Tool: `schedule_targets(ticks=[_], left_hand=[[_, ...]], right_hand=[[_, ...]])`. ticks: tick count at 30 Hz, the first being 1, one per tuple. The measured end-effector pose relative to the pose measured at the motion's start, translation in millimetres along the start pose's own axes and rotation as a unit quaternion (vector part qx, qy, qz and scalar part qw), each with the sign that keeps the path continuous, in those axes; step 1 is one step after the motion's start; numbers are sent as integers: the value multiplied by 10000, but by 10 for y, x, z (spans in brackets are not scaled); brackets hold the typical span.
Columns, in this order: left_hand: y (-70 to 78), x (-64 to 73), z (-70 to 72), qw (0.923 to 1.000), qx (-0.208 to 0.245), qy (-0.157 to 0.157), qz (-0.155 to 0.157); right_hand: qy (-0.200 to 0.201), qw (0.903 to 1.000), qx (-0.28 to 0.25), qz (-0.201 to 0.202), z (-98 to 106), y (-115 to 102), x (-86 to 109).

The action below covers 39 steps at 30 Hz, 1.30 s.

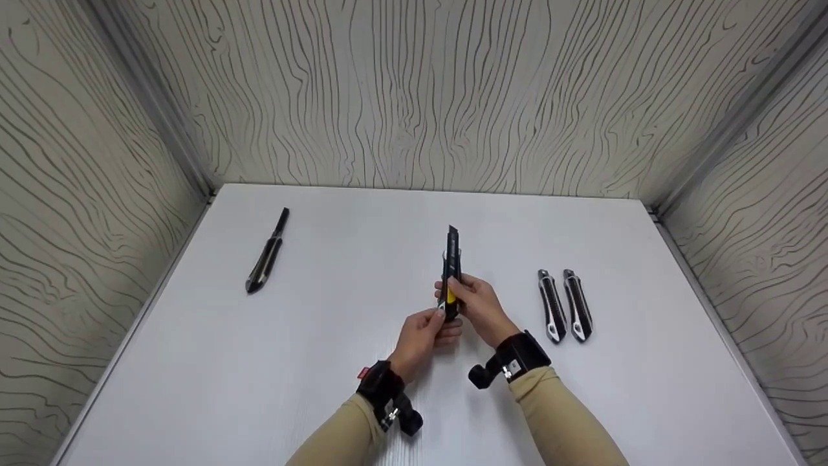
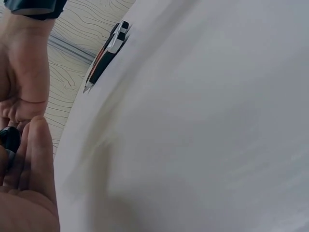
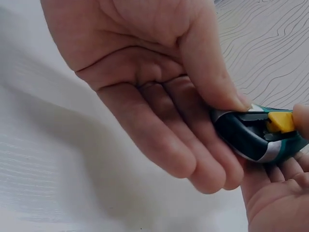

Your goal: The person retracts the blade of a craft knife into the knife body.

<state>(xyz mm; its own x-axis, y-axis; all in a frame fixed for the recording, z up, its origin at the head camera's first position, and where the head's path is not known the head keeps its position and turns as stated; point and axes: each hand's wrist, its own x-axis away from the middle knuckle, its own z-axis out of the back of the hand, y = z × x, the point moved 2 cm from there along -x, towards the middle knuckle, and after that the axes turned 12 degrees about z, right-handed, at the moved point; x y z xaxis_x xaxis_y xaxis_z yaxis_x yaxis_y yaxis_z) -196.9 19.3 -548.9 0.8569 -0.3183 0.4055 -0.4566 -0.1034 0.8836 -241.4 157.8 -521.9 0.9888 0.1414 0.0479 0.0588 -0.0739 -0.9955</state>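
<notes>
Both hands hold a dark utility knife [image 1: 453, 255] above the white table, its end with the blade pointing away from the body. My left hand [image 1: 424, 333] pinches the near end of the handle between thumb and fingers. Higher up, my right hand [image 1: 480, 303] grips the handle, its thumb at the yellow slider [image 3: 280, 122]. In the right wrist view the knife's rounded end is dark green with silver trim. Only a dark bit of the knife [image 2: 9, 138] shows in the left wrist view, the rest being cut off by the frame's edge.
Two closed utility knives, a left one [image 1: 552, 307] and a right one [image 1: 577, 307], lie side by side right of the hands. Another knife [image 1: 264, 264], dark part extended, lies at the far left. Wood-patterned panels [image 1: 414, 97] wall the white table [image 1: 362, 246].
</notes>
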Motion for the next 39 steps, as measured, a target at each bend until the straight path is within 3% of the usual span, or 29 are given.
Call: schedule_targets(ticks=[13, 39], left_hand=[[-41, -28, 18, 9998, -124, -137, -70], [-86, -20, -17, 9996, -181, -89, -186]], right_hand=[[148, 9998, 90, 22, -27, 28, -4], [252, 9996, 102, -2, -14, 91, 1]])
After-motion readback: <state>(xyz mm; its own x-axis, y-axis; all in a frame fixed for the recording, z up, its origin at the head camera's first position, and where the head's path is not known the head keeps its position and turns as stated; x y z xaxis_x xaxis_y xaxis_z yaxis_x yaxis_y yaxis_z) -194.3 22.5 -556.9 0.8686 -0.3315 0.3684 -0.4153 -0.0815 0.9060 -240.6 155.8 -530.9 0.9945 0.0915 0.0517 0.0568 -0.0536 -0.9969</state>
